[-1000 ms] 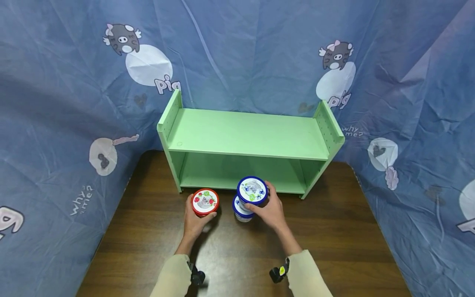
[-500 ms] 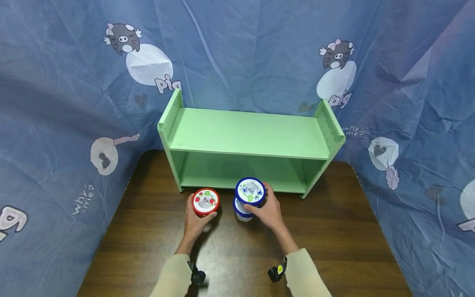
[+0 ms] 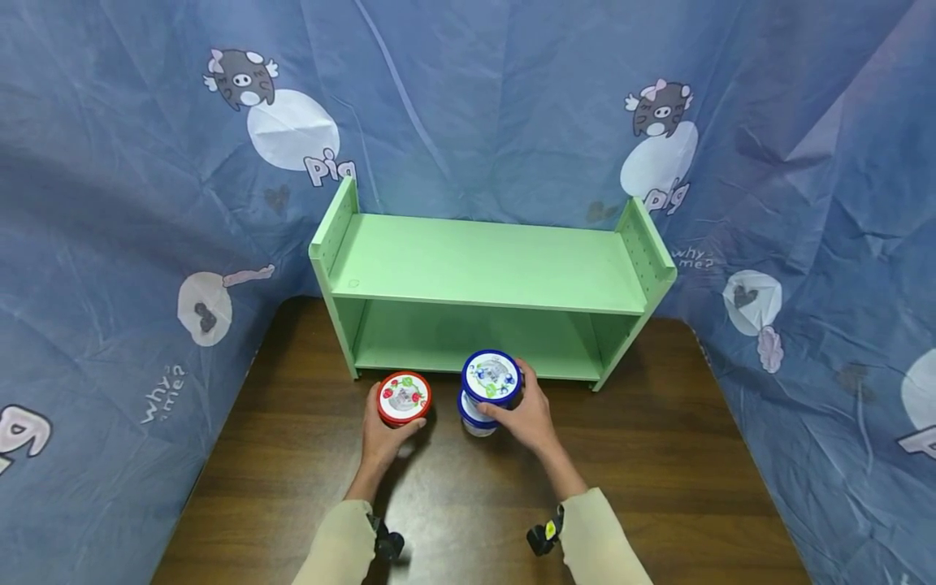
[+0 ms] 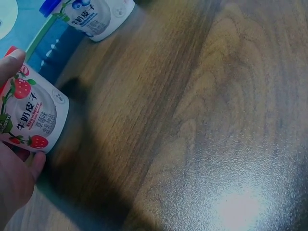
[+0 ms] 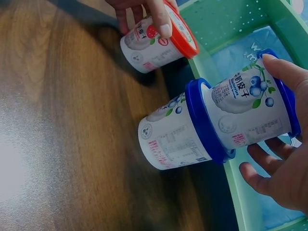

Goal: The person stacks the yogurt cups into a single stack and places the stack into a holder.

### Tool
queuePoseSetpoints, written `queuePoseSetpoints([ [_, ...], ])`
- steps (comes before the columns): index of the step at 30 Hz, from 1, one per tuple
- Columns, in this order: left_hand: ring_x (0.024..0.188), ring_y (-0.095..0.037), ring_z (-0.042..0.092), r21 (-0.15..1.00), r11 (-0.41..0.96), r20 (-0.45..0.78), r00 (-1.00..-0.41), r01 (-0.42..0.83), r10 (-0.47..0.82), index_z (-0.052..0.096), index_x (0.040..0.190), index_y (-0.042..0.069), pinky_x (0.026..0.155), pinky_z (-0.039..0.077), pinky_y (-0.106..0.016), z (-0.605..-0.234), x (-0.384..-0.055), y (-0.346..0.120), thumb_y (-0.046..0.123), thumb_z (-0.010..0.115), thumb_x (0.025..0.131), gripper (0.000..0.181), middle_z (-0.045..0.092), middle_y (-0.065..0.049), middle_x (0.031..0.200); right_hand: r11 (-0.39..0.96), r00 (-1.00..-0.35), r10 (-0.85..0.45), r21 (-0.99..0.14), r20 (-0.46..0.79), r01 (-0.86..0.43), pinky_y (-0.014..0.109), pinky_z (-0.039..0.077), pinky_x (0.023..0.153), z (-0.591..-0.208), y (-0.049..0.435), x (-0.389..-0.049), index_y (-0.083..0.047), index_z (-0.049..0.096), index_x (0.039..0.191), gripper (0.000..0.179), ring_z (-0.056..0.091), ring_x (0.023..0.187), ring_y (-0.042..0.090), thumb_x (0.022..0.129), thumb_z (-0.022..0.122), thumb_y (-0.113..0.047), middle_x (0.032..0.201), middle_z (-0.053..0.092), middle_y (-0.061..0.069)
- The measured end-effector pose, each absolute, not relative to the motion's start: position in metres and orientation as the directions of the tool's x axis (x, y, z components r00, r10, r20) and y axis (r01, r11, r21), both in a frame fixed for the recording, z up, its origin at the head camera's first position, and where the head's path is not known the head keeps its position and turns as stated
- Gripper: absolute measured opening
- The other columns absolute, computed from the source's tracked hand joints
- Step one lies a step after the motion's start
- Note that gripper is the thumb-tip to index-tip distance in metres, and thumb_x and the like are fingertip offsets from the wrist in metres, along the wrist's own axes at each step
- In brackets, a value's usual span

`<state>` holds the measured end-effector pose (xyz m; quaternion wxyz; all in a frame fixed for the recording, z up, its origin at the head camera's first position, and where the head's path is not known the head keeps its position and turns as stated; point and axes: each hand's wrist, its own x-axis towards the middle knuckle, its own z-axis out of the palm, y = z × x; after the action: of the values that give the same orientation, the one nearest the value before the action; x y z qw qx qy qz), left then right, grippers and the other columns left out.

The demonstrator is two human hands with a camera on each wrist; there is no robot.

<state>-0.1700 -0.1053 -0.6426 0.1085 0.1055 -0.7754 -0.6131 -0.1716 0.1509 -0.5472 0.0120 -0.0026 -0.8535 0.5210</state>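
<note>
A tub with a red lid and strawberry print (image 3: pixel 405 398) stands on the wooden table, and my left hand (image 3: pixel 383 443) grips it round the side. In the left wrist view its white printed wall (image 4: pixel 34 113) shows. My right hand (image 3: pixel 532 416) holds a blue-lidded blueberry tub (image 3: pixel 491 377), with the thumb at its lid and the fingers round its far side. This tub sits on the lid of a second blue-lidded blueberry tub (image 5: pixel 175 132), which stands on the table. From the head view the upper tub covers much of the lower one.
Just behind the tubs stands a light green two-level shelf (image 3: pixel 483 260) with raised side panels. A blue cloth with pig prints (image 3: pixel 468 106) hangs behind and at both sides. The brown wooden table (image 3: pixel 468 504) extends in front and to both sides.
My right hand has shifted the upper blueberry tub slightly left and towards me, more squarely over the lower tub. My left hand and the strawberry tub stay put.
</note>
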Motion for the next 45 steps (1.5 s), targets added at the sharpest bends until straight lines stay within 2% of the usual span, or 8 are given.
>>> queuePoseSetpoints([
  [6, 0.138, -0.039, 0.043, 0.983, 0.181, 0.026, -0.953, -0.030, -0.301, 0.030, 0.152, -0.003, 0.119, 0.031, -0.051, -0.640, -0.169, -0.107, 0.003, 0.091, 0.062, 0.109, 0.044, -0.026, 0.151, 0.444, -1.000, 0.019, -0.896, 0.018, -0.008, 0.058, 0.042, 0.112, -0.550, 0.151, -0.172, -0.011, 0.034, 0.152, 0.100, 0.051, 0.135, 0.041, 0.071, 0.091, -0.029, 0.145, 0.052, 0.022],
  [18, 0.136, -0.038, 0.045, 0.973, 0.227, 0.096, -0.951, 0.029, -0.293, 0.033, 0.150, -0.004, 0.116, 0.034, -0.053, -0.624, -0.170, -0.110, 0.006, 0.091, 0.062, 0.106, 0.046, -0.025, 0.148, 0.436, -1.000, 0.019, -0.900, 0.023, -0.012, 0.057, 0.044, 0.110, -0.552, 0.152, -0.173, -0.010, 0.033, 0.153, 0.101, 0.052, 0.134, 0.042, 0.071, 0.091, -0.028, 0.145, 0.053, 0.023],
  [28, 0.126, -0.025, 0.052, 0.972, 0.214, 0.158, -0.948, 0.100, -0.274, 0.043, 0.146, 0.006, 0.109, 0.040, -0.039, -0.604, -0.173, -0.110, 0.008, 0.094, 0.059, 0.101, 0.056, -0.016, 0.140, 0.447, -1.000, 0.026, -0.895, 0.015, -0.001, 0.058, 0.044, 0.110, -0.553, 0.152, -0.174, -0.011, 0.033, 0.153, 0.102, 0.051, 0.134, 0.043, 0.070, 0.091, -0.030, 0.146, 0.052, 0.022],
  [40, 0.131, -0.027, 0.050, 0.965, 0.238, 0.169, -0.951, 0.106, -0.259, 0.038, 0.150, 0.007, 0.112, 0.040, -0.049, -0.574, -0.174, -0.105, 0.013, 0.093, 0.061, 0.104, 0.052, -0.015, 0.145, 0.448, -1.000, 0.028, -0.894, 0.011, 0.003, 0.057, 0.045, 0.109, -0.552, 0.152, -0.173, -0.012, 0.033, 0.153, 0.101, 0.052, 0.133, 0.041, 0.071, 0.091, -0.029, 0.145, 0.053, 0.021],
  [45, 0.133, -0.030, 0.049, 0.954, 0.287, 0.165, -0.952, 0.088, -0.257, 0.036, 0.151, 0.008, 0.113, 0.040, -0.052, -0.559, -0.174, -0.102, 0.020, 0.092, 0.062, 0.106, 0.049, -0.015, 0.148, 0.439, -0.999, 0.029, -0.898, 0.015, -0.001, 0.057, 0.045, 0.108, -0.552, 0.152, -0.173, -0.011, 0.034, 0.152, 0.101, 0.053, 0.132, 0.041, 0.071, 0.091, -0.029, 0.143, 0.054, 0.022],
])
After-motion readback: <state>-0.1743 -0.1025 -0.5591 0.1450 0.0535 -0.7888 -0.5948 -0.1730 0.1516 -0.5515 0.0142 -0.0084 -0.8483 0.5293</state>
